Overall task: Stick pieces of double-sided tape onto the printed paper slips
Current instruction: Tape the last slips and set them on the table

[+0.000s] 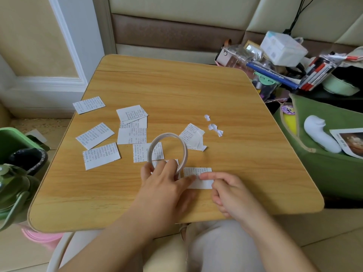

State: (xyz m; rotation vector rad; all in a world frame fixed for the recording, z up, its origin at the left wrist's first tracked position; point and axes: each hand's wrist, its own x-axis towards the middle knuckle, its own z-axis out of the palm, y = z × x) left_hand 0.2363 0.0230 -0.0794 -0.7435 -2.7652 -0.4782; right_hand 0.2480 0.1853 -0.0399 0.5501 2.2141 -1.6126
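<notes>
A white roll of double-sided tape [183, 148] stands on edge near the table's front, and my left hand [164, 185] grips its lower rim with fingers through the ring. Just right of it lies a printed paper slip [200, 183]. My right hand [225, 191] presses its straight index finger onto that slip, the other fingers curled under. Several more printed slips [98, 156] lie scattered over the left and middle of the wooden table [176, 91]. A small stack of slips [191, 136] sits behind the roll.
Small white peeled backing scraps [213, 126] lie right of the stack. A green bin [11, 142] and a green bottle [11, 191] stand to the left. At right are a green bag [324, 173] and a cluttered pile of stationery [284, 61].
</notes>
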